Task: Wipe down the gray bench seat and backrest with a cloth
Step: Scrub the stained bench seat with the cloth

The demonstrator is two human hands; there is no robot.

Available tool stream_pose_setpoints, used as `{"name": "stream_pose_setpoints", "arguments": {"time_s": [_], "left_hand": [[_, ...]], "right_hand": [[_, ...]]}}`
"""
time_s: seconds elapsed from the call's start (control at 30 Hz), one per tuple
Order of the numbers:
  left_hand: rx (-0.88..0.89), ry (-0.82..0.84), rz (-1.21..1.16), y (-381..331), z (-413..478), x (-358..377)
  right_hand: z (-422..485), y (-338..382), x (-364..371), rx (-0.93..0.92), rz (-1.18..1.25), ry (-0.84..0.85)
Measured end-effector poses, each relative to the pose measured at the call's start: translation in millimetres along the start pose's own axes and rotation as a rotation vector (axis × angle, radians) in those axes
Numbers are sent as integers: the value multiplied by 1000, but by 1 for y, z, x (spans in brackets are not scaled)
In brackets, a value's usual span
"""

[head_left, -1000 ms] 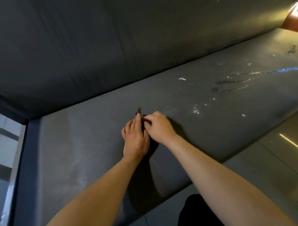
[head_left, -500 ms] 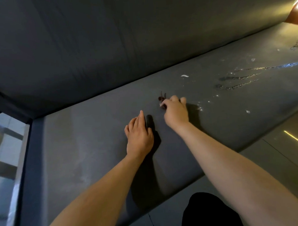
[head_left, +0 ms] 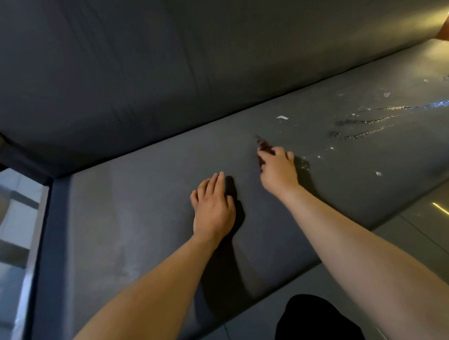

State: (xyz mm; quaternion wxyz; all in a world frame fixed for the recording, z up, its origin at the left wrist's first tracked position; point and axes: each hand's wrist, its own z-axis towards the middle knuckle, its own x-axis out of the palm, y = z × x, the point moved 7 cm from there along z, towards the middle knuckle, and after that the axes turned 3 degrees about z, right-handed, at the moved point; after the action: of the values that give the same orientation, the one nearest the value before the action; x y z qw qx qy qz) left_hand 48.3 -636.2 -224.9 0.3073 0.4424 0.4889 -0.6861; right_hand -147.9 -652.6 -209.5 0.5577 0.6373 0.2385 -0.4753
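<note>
Right hand [head_left: 278, 171] slid rightward pinching half-hidden dark cloth [head_left: 263, 144], left hand [head_left: 213, 208] flat on seat [head_left: 118, 224]

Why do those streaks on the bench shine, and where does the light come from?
Head view: a warm glow at the upper right glints off the wet streaks on the seat; the left hand and right hand cast shadows to their right, so another light likely sits left; the right hand, pinching the cloth, looks blurred.
</note>
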Motion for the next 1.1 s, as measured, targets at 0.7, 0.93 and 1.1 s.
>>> {"name": "stream_pose_setpoints", "arguments": {"time_s": [0.7, 0.93, 1.1], "left_hand": [[-33, 2, -55, 1, 0, 0], [-115, 192, -14, 2, 22, -2], [-136, 252, 188, 34, 54, -11]], "right_hand": [[-2, 30, 15, -47, -117, 7], [6, 50, 26, -274, -137, 28], [60, 25, 11, 10, -163, -66]]}}
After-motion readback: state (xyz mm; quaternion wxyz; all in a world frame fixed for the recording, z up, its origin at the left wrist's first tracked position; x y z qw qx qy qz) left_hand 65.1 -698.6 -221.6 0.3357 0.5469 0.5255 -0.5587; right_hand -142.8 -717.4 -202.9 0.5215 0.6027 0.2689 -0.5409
